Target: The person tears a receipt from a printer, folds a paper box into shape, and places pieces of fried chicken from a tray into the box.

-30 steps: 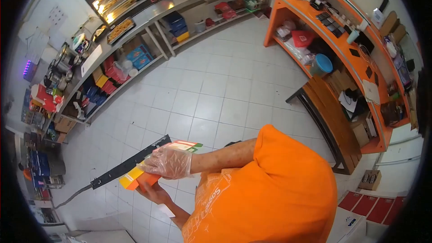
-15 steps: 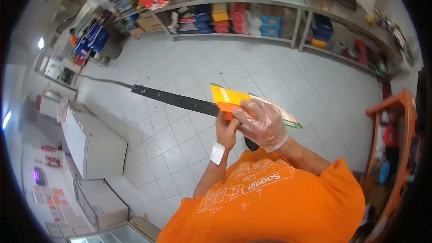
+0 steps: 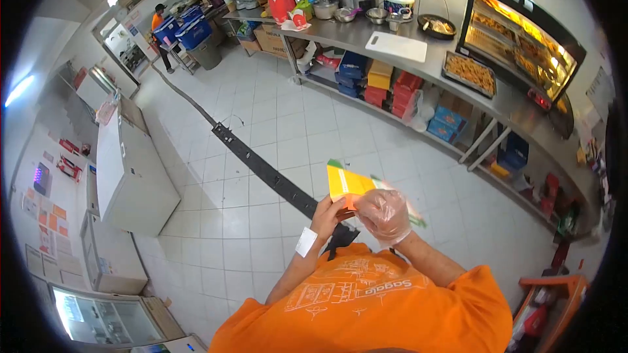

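Note:
A yellow, orange and green folded card carton (image 3: 347, 182) is held in front of my chest; part of it lies hidden behind my fingers. My left hand (image 3: 326, 217), bare and with a white tag at the wrist, pinches its lower left edge. My right hand (image 3: 383, 214) wears a transparent plastic glove and has its fingers curled onto the carton's lower right side. A pale, green-edged part (image 3: 415, 216) sticks out beyond the gloved hand, blurred.
A long black floor cover (image 3: 275, 180) crosses the tiles. Along the far side, a steel counter (image 3: 353, 36) bears a white board (image 3: 396, 46), a food tray (image 3: 469, 73) and a lit display warmer (image 3: 520, 46). White freezers (image 3: 140, 170) stand left. A person (image 3: 159, 23) is at the back.
My view has tilted up and turned, bringing more of the counter and the far person into sight. Both hands still hold the carton; the gloved fingers have curled in more.

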Demonstrator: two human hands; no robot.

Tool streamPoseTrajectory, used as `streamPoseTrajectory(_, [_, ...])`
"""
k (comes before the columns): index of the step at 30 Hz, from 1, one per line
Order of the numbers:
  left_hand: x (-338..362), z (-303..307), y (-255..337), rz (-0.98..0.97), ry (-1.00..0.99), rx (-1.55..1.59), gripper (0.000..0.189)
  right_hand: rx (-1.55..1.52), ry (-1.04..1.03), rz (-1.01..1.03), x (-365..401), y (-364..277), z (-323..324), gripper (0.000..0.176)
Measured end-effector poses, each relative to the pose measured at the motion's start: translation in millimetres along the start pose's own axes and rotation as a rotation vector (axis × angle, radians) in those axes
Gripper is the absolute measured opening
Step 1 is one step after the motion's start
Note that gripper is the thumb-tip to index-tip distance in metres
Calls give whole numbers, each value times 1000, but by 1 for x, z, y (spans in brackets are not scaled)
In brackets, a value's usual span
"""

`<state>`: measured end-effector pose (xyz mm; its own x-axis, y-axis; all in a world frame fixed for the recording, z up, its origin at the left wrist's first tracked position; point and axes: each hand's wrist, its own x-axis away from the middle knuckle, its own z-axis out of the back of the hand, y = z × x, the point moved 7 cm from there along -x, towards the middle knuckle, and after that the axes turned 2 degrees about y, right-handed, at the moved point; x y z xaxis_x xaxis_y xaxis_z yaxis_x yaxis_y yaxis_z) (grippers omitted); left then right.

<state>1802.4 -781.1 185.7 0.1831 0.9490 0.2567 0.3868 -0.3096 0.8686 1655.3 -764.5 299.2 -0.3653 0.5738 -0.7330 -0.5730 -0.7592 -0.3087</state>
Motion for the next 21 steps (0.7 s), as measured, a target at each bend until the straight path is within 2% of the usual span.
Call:
streamPoseTrajectory(1, [-15,-2,10,-20,97,-17,32,-75,-3,-69,-4,21,-7,20])
streamPoseTrajectory(5, [-96,-3,35,-96,155,-36,30,-354,103,-473,-13,114,-31,9])
streamPoseTrajectory(6, [-118,-3,44,-239,158,-147,26,-435,130,-578,-16,136,-38,7])
streamPoseTrajectory(8, [-160,-3,57,-525,163,-369,19,-740,263,-955,-17,185,-59,5])
streamPoseTrajectory(9, [-170,-13,79,-713,281,-610,10,-894,336,-1140,-17,204,-72,6])
streamPoseTrajectory(12, [-212,-42,102,-930,355,-791,11,-678,420,-915,-67,242,-70,7])
streamPoseTrajectory(13, [-232,-51,109,-929,333,-706,13,-593,482,-714,-89,251,-71,10])
streamPoseTrajectory(16, [-290,-67,124,-726,221,-433,10,-250,499,-393,-156,260,-51,19])
streamPoseTrajectory(17, [-313,-68,127,-689,144,-375,10,-229,509,-375,-170,273,-51,21])
streamPoseTrajectory(20, [-369,-77,148,-752,-108,-283,14,-193,529,-364,-196,313,-49,28])
streamPoseTrajectory(21, [-383,-79,147,-537,-120,-314,16,-198,535,-389,-203,324,-48,29])
